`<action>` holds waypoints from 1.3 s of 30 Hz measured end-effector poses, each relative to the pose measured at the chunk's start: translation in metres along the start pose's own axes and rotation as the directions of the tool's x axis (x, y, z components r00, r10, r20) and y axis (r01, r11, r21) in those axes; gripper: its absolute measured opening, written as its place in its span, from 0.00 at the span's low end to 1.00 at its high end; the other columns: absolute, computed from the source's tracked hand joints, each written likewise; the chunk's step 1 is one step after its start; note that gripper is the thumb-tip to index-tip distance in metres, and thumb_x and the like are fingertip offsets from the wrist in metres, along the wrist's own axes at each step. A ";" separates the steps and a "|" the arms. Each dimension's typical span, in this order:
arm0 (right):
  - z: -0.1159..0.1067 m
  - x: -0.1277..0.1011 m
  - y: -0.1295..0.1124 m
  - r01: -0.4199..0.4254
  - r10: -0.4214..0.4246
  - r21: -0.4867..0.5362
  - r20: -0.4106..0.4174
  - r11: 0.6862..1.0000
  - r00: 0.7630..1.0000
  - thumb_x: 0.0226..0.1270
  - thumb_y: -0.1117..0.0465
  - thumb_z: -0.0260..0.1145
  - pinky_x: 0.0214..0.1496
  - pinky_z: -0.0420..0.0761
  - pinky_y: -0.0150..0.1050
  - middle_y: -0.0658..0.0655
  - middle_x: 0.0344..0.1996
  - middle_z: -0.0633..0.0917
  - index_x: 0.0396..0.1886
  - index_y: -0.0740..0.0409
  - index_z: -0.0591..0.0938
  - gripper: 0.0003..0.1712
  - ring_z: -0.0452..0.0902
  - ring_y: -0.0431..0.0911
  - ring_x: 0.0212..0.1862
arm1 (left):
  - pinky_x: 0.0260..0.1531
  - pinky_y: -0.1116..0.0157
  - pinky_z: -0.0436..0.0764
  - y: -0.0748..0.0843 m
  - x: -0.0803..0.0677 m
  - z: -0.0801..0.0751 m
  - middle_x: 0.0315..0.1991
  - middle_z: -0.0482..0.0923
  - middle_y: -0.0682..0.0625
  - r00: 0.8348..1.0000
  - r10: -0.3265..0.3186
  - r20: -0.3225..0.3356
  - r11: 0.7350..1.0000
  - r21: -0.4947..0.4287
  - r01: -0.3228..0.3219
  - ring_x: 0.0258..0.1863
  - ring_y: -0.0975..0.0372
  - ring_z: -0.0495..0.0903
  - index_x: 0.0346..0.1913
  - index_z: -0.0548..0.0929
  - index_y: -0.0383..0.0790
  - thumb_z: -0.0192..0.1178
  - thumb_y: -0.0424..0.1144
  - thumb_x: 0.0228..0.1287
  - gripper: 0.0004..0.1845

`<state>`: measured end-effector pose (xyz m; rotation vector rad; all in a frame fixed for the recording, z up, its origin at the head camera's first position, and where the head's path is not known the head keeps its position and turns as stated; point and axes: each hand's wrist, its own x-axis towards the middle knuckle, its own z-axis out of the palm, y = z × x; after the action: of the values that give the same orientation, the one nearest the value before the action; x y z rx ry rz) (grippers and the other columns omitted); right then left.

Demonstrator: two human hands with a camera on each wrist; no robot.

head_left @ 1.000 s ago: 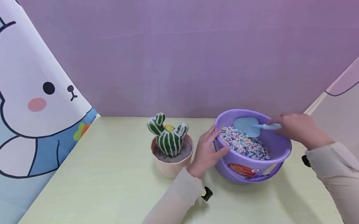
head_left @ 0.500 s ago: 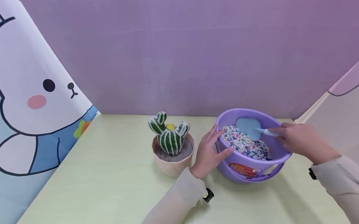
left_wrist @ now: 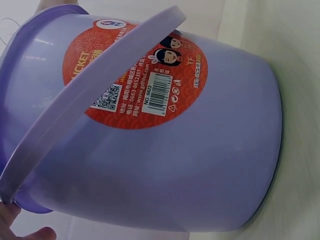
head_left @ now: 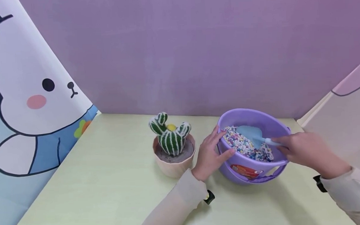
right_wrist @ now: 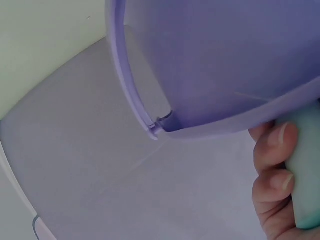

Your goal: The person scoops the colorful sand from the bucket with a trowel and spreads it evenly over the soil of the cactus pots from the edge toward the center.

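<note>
Now left hand [head_left: 208, 158] touches bucket [left_wrist: 190, 170], right [head_left: 310, 151] grips scoop [head_left: 250, 133].

Compared with a second ago, the right grip [head_left: 307, 151] is sitting lower and nearer the person, and is bringing the blue shovel [head_left: 253, 133] along. The blade is shifting away from the purple bucket's [head_left: 244, 116] far wall and reaching farther over the beads [head_left: 239, 142], while the handle is slanting down toward the grip instead of running nearly level.

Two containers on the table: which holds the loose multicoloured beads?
The purple bucket, on the right, with the blue shovel reaching into it; the peach pot to its left holds a cactus.
</note>
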<state>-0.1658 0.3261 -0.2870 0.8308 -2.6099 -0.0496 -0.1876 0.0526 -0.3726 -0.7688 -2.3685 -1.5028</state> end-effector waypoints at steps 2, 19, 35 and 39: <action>-0.001 0.001 -0.001 -0.003 0.003 0.002 -0.005 1.000 1.000 0.43 0.65 0.71 0.12 0.68 0.43 0.45 0.09 0.75 0.37 0.56 0.88 0.16 0.67 0.41 0.13 | 0.61 0.42 0.64 0.000 0.001 -0.001 0.74 0.53 0.45 1.000 -0.004 -0.002 1.000 0.000 0.004 0.69 0.46 0.60 0.67 0.71 0.41 0.62 0.52 0.62 0.33; -0.013 0.003 -0.009 -0.145 0.132 0.114 0.112 0.983 0.985 0.50 0.63 0.72 0.15 0.59 0.32 0.37 0.08 0.64 0.34 0.61 0.89 0.10 0.54 0.33 0.15 | 0.58 0.42 0.67 0.000 0.000 0.000 0.72 0.55 0.42 0.998 0.048 -0.031 0.998 0.045 -0.047 0.66 0.44 0.64 0.64 0.73 0.41 0.61 0.51 0.60 0.31; -0.011 0.007 0.001 -0.354 0.265 0.384 0.266 0.853 0.927 0.57 0.67 0.68 0.14 0.65 0.32 0.44 0.10 0.72 0.36 0.70 0.86 0.10 0.61 0.35 0.13 | 0.59 0.42 0.66 -0.001 0.001 0.000 0.72 0.56 0.44 0.999 0.047 -0.027 0.995 0.087 -0.044 0.66 0.47 0.65 0.65 0.73 0.41 0.61 0.51 0.59 0.32; -0.011 0.008 0.002 -0.407 0.297 0.410 0.305 0.816 0.905 0.58 0.66 0.67 0.14 0.66 0.33 0.47 0.11 0.75 0.38 0.71 0.86 0.11 0.65 0.37 0.13 | 0.58 0.42 0.67 -0.003 0.000 0.000 0.72 0.57 0.43 0.997 0.073 -0.030 0.992 0.101 -0.070 0.65 0.47 0.66 0.65 0.73 0.42 0.59 0.54 0.61 0.32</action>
<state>-0.1683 0.3243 -0.2741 0.4769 -3.0058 0.6533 -0.1894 0.0519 -0.3745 -0.7895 -2.3456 -1.3470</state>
